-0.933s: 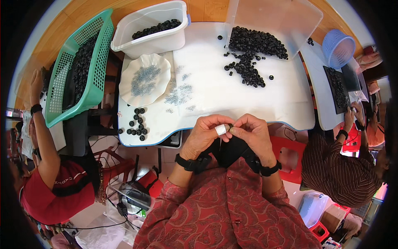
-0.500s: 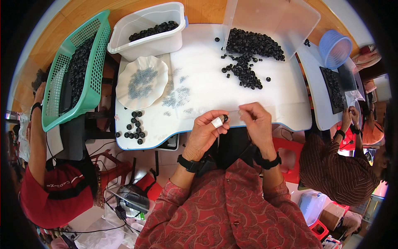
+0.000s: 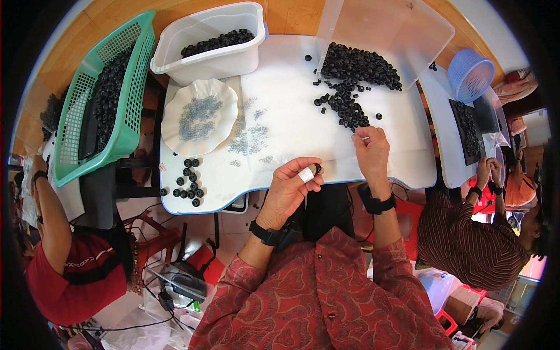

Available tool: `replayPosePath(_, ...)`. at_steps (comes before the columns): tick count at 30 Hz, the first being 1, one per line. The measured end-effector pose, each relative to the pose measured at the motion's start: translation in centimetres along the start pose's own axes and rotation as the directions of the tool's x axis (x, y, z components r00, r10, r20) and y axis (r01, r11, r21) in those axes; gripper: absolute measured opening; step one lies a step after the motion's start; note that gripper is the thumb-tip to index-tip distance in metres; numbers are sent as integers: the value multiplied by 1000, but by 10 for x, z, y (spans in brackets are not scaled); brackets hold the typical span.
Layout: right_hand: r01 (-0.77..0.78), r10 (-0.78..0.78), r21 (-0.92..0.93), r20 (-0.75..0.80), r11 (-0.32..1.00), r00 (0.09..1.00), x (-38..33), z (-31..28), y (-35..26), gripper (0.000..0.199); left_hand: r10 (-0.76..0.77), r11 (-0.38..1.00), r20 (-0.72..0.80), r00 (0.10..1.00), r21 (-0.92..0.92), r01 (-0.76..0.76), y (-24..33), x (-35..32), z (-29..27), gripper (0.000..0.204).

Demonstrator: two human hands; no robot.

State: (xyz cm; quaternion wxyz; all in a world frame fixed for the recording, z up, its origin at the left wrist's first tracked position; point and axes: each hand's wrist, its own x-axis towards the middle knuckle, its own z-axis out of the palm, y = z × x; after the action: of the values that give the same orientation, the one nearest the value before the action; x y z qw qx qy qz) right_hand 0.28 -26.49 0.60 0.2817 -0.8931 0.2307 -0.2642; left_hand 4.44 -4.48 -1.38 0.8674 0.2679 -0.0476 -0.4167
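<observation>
My white worktable spans the middle of the scene. At near left, a co-worker's red shirt carries a line of light lettering. Far left: a green slotted basket, loaded with black parts. Far right on the table: a clear bin, bounding the far side of a heap of black parts. Far left on the table: a white tub, also containing black parts; a scalloped white dish sits just nearer. My right hand is at the heap's near end, fingertips drawn narrow; I cannot tell whether a part is between them. My left hand, near the table's near edge, holds one black part at the fingertips, just beside a white band. Loose black rings lie at near left. Smallest: clear pieces, scattered right of the dish.
</observation>
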Motion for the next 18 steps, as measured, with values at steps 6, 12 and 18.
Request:
replayPosePath(6, -13, 13, -8, -17, 1000, 1000, 3, 3, 0, 14, -11, 1000, 0, 1000, 0, 11, 1, 0, -1, 25)
replayPosePath(12, 8, -10, -89, -21, 996, 1000, 5, 8, 1, 12, -3, 1000, 11, 1000, -6, 3, 2, 0, 0, 25)
replayPosePath(18, 112, -116, -164, -18, 980, 993, 3, 9, -1, 9, 2, 1000, 16, 1000, -13, -2, 0, 0, -1, 25)
